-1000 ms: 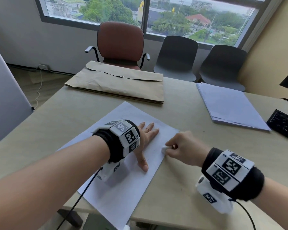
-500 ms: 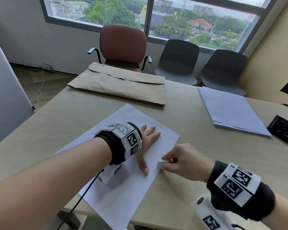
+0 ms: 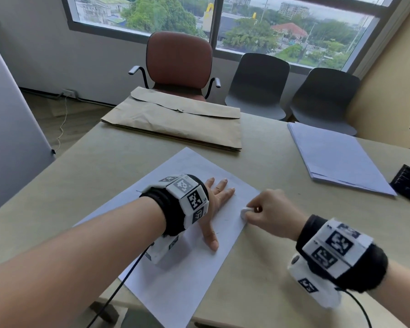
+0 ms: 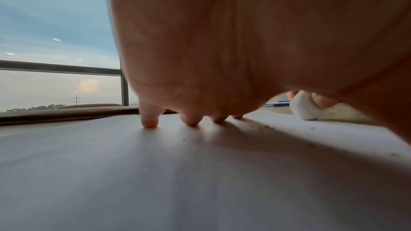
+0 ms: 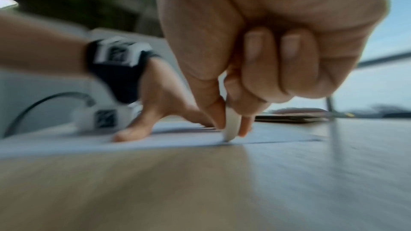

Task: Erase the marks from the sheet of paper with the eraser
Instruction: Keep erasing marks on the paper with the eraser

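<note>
Beside the flat, spread left hand (image 3: 214,204), the right hand (image 3: 269,215) pinched the eraser (image 3: 245,212) against the sheet of paper (image 3: 175,275). It had shifted outward from half a second earlier. Rubbing judged ongoing; faint marks remained.

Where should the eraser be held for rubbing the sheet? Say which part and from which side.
Pinch the eraser by its upper half, from above, as the right hand does: it stands upright, lower tip on the sheet of paper, so its flat sides are free.
</note>
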A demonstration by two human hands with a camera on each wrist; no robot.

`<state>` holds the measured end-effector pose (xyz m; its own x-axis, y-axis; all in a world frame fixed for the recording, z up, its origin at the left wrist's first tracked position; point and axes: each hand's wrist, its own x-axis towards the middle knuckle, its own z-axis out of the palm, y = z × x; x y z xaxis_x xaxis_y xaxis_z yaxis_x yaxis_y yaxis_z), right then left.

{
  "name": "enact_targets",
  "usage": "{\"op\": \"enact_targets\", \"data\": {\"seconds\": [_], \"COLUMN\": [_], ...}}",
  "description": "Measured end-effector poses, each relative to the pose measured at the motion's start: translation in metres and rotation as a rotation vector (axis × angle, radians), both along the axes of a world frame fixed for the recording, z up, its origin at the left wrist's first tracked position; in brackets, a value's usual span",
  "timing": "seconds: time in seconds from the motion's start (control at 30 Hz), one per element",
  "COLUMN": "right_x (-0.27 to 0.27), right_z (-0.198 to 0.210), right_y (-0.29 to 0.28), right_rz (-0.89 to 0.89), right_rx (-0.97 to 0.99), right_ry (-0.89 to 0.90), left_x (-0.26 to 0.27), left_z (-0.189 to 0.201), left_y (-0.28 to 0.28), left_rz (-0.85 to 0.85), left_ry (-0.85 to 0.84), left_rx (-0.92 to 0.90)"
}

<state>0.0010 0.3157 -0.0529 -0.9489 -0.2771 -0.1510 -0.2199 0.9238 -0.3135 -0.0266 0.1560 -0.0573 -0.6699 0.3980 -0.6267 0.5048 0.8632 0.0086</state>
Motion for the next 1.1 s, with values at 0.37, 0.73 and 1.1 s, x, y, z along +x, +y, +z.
{"op": "enact_targets", "data": {"seconds": [0.37,0.73,1.1], "right_x": [0.001,0.001,0.005], "right_z": [0.000,0.001,0.000], "right_y": [-0.021,-0.031,-0.023], "right_rz": [0.112,0.122,0.140], "right_rx": [0.045,0.066,0.120], "right_ry": [0.011,0.033,0.021], "left_x": [-0.001,-0.001,-0.002], "left_z": [-0.001,-0.001,-0.004], "left_y": [0.001,0.000,-0.001], "left_rz": [-0.011,-0.021,-0.011], "left_ry": [0.006,0.021,0.029], "left_rx": [-0.008,0.000,0.003]}}
